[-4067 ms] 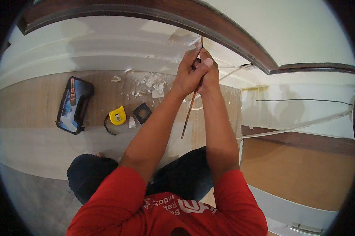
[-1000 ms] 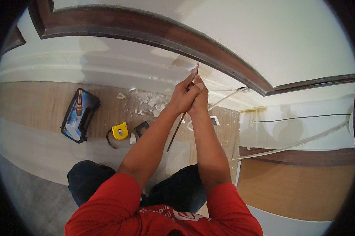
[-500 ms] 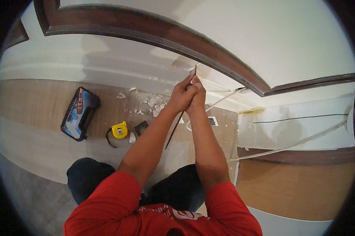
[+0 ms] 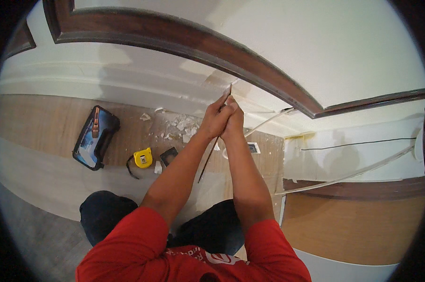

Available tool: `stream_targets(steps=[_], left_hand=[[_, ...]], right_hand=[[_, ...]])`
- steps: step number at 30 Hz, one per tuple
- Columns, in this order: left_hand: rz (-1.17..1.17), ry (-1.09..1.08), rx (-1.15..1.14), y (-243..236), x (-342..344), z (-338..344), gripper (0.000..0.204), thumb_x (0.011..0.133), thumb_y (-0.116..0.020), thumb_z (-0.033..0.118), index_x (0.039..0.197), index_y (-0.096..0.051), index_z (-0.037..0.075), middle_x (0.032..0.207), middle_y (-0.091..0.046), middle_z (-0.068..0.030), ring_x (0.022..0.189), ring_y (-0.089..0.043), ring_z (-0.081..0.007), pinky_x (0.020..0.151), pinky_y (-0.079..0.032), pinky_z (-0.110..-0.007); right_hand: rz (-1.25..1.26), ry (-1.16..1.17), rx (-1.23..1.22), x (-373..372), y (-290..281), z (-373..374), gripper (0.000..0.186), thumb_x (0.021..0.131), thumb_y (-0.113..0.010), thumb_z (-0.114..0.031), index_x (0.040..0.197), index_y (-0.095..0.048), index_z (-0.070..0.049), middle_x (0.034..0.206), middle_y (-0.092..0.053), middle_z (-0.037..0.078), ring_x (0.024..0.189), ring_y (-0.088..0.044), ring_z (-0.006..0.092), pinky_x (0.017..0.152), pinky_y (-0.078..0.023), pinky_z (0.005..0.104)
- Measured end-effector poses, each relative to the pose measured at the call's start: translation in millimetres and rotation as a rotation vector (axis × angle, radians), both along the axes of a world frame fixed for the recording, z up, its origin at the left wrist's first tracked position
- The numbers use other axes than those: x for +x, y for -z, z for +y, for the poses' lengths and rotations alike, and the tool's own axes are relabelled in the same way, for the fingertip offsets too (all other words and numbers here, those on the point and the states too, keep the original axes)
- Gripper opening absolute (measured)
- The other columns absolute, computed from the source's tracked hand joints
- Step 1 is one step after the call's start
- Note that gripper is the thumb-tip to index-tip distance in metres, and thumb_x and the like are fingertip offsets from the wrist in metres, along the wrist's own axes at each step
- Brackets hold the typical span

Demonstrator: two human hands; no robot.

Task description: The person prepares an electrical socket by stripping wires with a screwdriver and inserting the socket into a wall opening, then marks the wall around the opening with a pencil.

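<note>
Both my hands are wrapped together round a long, thin dark rod (image 4: pixel 206 164), whose exact kind I cannot make out. My left hand (image 4: pixel 215 118) is closed on it, and my right hand (image 4: pixel 234 116) presses close against the left, also closed. From the top of the grip the rod's upper end comes out at the white wall (image 4: pixel 174 75), by a damaged patch below the dark wood trim (image 4: pixel 174 32). Its lower end slants down between my forearms. The fingers hide the middle of the rod.
Broken plaster pieces (image 4: pixel 186 126) lie on the wooden surface left of my hands. Further left are a yellow tape measure (image 4: pixel 143 158), a small dark square box (image 4: pixel 168 156) and a black case (image 4: pixel 96 137). A white cable (image 4: pixel 264 124) runs along the right.
My joined hands have shifted slightly, and the rod's upper end has moved a little left and down. Both hands keep their grip on the rod.
</note>
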State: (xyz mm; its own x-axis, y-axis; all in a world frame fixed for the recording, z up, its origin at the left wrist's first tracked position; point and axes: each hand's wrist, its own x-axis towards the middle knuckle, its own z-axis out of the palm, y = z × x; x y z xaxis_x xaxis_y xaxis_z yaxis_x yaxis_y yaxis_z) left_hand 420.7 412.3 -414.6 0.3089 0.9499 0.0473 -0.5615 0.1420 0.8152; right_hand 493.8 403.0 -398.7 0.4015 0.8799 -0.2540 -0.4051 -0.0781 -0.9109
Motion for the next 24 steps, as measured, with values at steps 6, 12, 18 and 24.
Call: stream_targets(steps=[6,12,18,24], left_hand=[[-0.018,0.032,-0.056,-1,1,-5,0.068,0.089,-0.065,0.032,0.143,-0.046,-0.004,0.124,-0.062,-0.0146,0.112,-0.057,-0.0184,0.098,-0.044,-0.03],[0.008,0.037,-0.041,7,-3,4,0.066,0.09,-0.062,0.031,0.143,-0.047,-0.003,0.123,-0.062,-0.015,0.111,-0.057,-0.0188,0.098,-0.044,-0.03],[0.056,0.035,-0.029,3,-2,1,0.068,0.088,-0.064,0.034,0.143,-0.047,-0.003,0.12,-0.064,-0.0159,0.107,-0.059,-0.0184,0.096,-0.045,-0.03],[0.017,0.062,-0.032,10,1,4,0.068,0.089,-0.063,0.034,0.143,-0.046,-0.003,0.125,-0.062,-0.017,0.113,-0.057,-0.0189,0.099,-0.043,-0.03]], right_hand=[[0.086,0.052,-0.026,11,11,2,0.026,0.102,-0.055,-0.029,0.114,-0.06,-0.006,0.096,-0.059,0.005,0.09,-0.058,0.0168,0.078,-0.05,0.0334],[0.065,0.066,-0.031,-10,3,6,0.024,0.102,-0.052,-0.027,0.107,-0.061,-0.005,0.094,-0.058,0.003,0.086,-0.056,0.0159,0.076,-0.049,0.033],[0.079,0.041,-0.011,-1,10,3,0.025,0.102,-0.052,-0.027,0.113,-0.06,-0.006,0.098,-0.058,0.004,0.09,-0.057,0.0162,0.079,-0.05,0.0327],[0.043,0.065,0.005,-5,1,3,0.02,0.101,-0.051,-0.022,0.1,-0.063,-0.005,0.092,-0.057,0.002,0.083,-0.055,0.0145,0.074,-0.049,0.0317]])
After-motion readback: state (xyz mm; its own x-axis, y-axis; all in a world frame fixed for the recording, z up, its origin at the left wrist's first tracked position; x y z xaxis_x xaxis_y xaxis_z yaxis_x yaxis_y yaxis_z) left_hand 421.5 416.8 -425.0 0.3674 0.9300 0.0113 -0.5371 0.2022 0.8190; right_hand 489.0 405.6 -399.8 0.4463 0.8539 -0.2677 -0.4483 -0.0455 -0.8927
